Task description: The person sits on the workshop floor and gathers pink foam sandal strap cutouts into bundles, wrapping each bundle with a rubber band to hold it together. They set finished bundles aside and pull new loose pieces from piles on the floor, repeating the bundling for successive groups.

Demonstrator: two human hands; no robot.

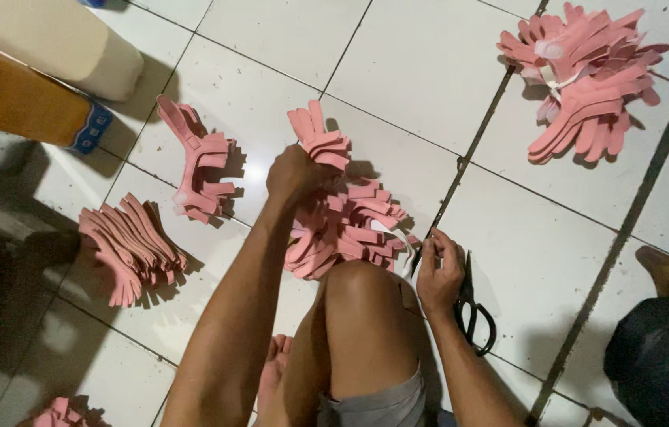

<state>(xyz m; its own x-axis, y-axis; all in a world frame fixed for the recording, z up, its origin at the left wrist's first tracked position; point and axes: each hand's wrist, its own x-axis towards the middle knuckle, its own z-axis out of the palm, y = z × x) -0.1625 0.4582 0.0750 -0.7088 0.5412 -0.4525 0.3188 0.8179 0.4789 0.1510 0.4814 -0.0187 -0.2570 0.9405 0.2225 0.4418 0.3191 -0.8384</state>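
My left hand (293,175) is closed around a stack of pink Y-shaped foam straps (320,139), holding it upright above a larger bundle of the same pink straps (350,229) on the white tiled floor. My right hand (439,273) pinches a thin white tie (402,245) coming off that bundle, and black scissors (475,316) hang from its fingers. My bent knee (362,285) sits between my two arms, just in front of the bundle.
More pink strap piles lie around: one at top right (587,79), one left of centre (198,162), one fanned at far left (130,247). Another person's legs (42,71) enter top left; another foot and dark cloth (666,324) are at right.
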